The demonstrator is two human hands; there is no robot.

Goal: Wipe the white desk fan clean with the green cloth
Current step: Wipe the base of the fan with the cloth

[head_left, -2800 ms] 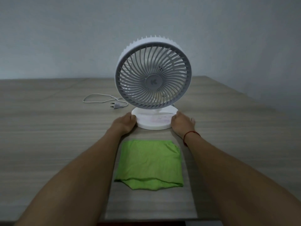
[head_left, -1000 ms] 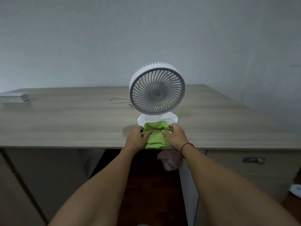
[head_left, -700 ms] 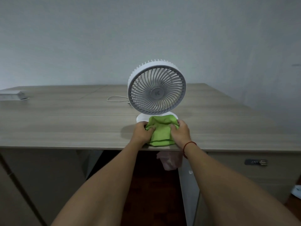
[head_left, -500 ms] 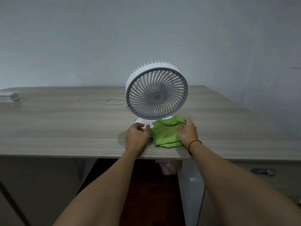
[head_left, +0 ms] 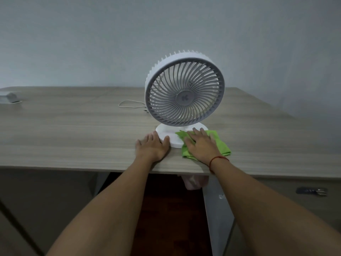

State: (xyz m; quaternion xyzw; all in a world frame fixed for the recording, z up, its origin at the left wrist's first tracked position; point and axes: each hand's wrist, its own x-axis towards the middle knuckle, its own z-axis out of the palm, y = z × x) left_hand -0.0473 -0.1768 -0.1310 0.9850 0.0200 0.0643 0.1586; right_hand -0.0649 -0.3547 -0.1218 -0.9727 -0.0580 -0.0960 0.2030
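pale grey wall behind, wood-grain table (head_left: 73, 137) in front of me, its near edge running just under my wrists. the white desk fan (head_left: 185, 93) stands upright close to that near edge, right of centre, its round base (head_left: 166, 135) flat on the table and its cord (head_left: 129, 105) looping off behind to the left.

my left hand (head_left: 151, 146) lies flat and open against the left side of the base, fingers (head_left: 156, 137) spread, steadying it and gripping nothing. my right hand (head_left: 200, 143) is open too, palm pressed down on the green cloth (head_left: 221, 146), which lies over the right rim of the base and spills onto the table beside it.

i judge the fan light, hard plastic, top-heavy on a small foot, so it wants holding at the base, not by the thin grille ribs, which look easy to bend. soft and limp, the cloth bunches under my palm; flat pressure should move it better than a pinch.

far left, a small grey object (head_left: 10, 97) sits on the table, too blurred to name.
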